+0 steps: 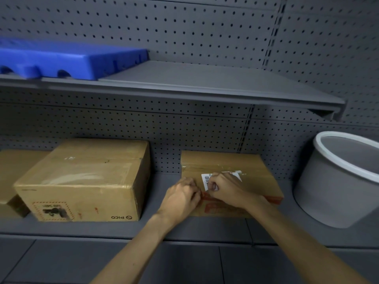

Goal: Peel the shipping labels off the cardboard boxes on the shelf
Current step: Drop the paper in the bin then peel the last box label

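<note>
A flat cardboard box [260, 171] with red print lies on the lower shelf, right of centre. A white shipping label [205, 178] with a barcode is stuck on its top. My right hand [225, 189] is curled over the label and pinches its near edge. My left hand [182, 197] sits at the box's front left corner, fingers curled against the box edge beside the right hand. A bigger taped cardboard box [82, 181] stands to the left; no white label shows on its visible faces.
A grey bucket [336, 187] with a white rim stands at the right end of the shelf. Another cardboard box [12, 173] is at the far left. A blue plastic pallet [67, 58] lies on the upper shelf [205, 85]. Pegboard backs both shelves.
</note>
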Tool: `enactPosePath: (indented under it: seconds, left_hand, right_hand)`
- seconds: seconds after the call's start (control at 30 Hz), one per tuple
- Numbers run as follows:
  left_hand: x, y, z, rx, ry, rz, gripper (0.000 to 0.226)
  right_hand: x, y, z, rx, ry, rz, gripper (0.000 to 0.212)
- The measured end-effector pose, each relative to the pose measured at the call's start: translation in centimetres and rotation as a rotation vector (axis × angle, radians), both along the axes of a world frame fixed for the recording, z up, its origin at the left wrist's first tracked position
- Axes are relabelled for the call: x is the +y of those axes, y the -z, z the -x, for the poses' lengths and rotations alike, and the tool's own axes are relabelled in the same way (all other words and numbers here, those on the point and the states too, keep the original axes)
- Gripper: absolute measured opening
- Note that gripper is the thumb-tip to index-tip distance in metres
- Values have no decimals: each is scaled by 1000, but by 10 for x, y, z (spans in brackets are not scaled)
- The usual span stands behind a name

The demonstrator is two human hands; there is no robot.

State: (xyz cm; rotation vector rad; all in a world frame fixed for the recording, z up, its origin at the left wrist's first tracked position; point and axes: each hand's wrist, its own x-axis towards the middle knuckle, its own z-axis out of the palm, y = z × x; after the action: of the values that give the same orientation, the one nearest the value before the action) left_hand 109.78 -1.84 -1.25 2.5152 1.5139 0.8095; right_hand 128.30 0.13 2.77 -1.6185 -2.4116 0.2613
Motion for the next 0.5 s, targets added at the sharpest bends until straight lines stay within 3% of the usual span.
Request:
enactPosePath:
  seconds: [0.5]
  left_hand:
    - [-3, -7, -1, 26, -7, 12, 28]
  right_hand:
    - [-1, -5, 6, -159, -71, -25, 11]
